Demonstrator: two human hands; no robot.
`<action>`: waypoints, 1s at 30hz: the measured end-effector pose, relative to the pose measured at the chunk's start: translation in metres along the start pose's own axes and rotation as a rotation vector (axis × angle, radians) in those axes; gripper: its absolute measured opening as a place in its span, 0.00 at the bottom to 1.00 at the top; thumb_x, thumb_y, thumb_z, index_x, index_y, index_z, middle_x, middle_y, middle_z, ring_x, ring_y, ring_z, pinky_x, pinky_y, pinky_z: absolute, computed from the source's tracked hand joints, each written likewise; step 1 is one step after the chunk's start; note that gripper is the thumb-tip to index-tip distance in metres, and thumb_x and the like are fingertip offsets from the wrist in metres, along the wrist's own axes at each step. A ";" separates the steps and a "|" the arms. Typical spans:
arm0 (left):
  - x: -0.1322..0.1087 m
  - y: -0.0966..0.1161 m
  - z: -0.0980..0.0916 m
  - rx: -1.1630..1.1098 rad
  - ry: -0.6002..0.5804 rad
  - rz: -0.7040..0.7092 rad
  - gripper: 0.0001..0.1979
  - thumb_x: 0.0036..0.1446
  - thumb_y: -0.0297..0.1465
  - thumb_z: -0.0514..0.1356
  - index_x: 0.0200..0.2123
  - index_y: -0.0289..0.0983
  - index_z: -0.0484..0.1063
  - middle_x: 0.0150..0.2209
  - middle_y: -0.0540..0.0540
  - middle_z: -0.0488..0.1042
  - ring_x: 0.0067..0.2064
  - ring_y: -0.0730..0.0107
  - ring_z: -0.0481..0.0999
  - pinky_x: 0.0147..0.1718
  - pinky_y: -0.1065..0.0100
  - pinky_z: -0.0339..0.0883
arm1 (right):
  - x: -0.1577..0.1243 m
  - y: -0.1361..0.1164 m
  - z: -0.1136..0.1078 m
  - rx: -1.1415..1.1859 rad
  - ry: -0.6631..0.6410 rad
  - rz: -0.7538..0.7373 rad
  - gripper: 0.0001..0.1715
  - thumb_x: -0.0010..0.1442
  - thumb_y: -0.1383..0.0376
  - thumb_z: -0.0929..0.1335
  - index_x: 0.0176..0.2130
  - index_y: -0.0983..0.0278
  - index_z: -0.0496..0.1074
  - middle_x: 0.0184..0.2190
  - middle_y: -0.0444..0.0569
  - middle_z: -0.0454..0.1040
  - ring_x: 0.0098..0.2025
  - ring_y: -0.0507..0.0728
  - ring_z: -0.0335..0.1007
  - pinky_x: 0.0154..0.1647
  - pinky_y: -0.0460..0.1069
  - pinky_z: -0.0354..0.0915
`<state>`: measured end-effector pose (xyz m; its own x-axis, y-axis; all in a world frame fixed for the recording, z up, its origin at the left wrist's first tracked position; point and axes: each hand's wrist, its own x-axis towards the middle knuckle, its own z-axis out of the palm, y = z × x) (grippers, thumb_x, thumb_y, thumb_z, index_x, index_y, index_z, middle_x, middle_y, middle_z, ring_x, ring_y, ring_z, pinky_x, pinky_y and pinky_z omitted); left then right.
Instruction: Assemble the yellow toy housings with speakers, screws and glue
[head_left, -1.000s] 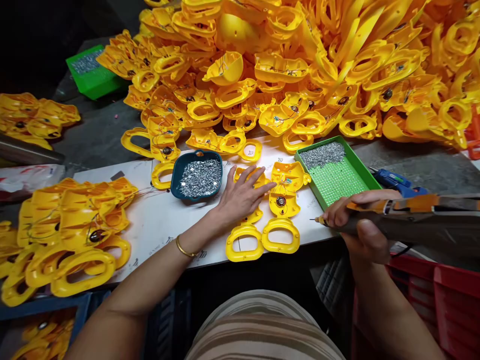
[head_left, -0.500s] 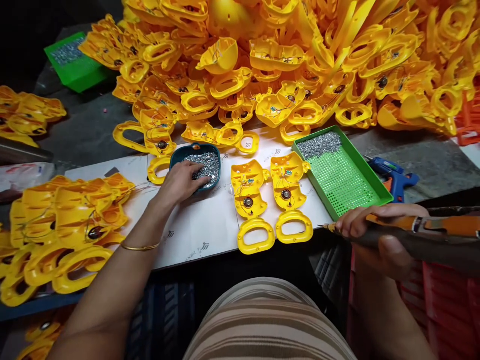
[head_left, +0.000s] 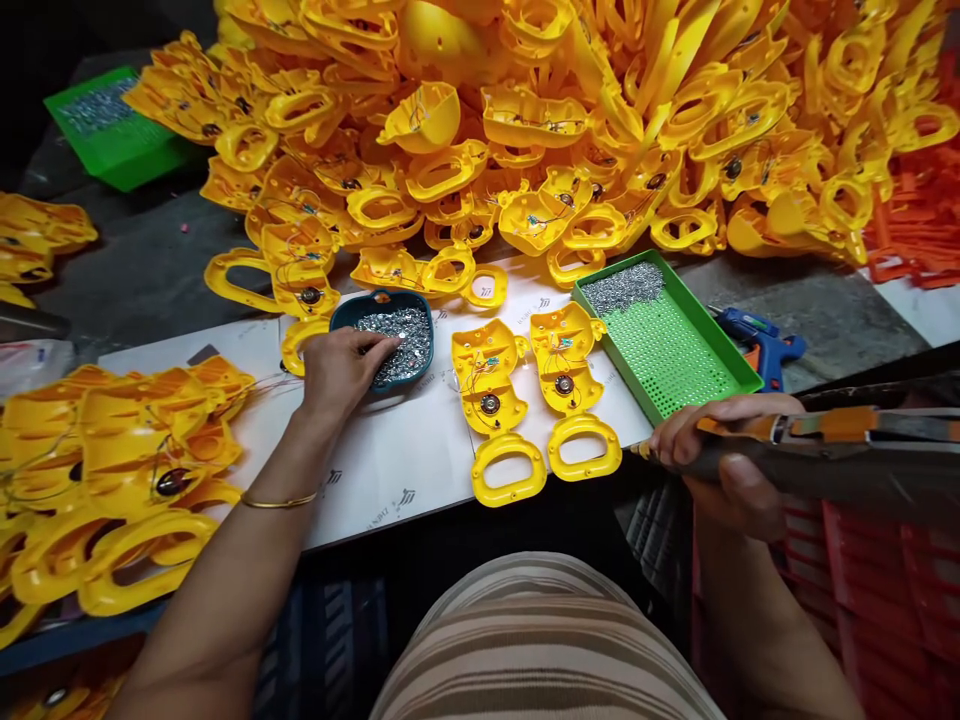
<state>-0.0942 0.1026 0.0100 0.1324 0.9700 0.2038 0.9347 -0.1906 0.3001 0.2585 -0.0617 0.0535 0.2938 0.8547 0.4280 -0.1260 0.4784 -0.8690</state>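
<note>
The left hand (head_left: 336, 372) is at the dark bowl (head_left: 348, 313), fingers curled down over the metal bits (head_left: 409, 345) inside it, thumb and forefinger close together. Whether a bit is caught between them cannot be told. The right hand (head_left: 739, 487) is wrapped around a long dark and orange tool (head_left: 847, 455), its nose pointing left, near the handle of the right shell (head_left: 568, 358).

That shell and the left shell (head_left: 491, 375) lie side by side, hollow side up with wiring showing, on the white board (head_left: 420, 460) between the bowl and the green tray (head_left: 716, 362). Neither hand touches them.

The step in hand looks like gathering bits with the left hand while the tool is held ready in the right. The next move calls for a firm pinch on a few bits and a lift clear of the rim, with the tool's tip kept off the fingers.

The left fingertips are partly hidden, and the tool's rear runs out at the right edge. Its fine tip is hard to make out; the bits may be screws or washers. The pile (head_left: 427, 115) behind is cut off at the top, the stack (head_left: 139, 430) at the left.
</note>
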 end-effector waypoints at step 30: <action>-0.107 0.155 0.033 -0.659 -0.157 0.440 0.10 0.60 0.33 0.63 0.31 0.33 0.78 0.26 0.48 0.78 0.25 0.77 0.74 0.27 0.76 0.64 | 0.020 0.001 0.057 0.278 -0.177 -0.052 0.10 0.60 0.59 0.68 0.41 0.60 0.69 0.19 0.39 0.62 0.17 0.52 0.61 0.17 0.49 0.64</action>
<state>0.0472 -0.0259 0.0034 0.5337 0.7858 0.3125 0.4056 -0.5621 0.7208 0.2103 -0.0324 0.0753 0.1407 0.8378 0.5275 -0.3762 0.5381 -0.7543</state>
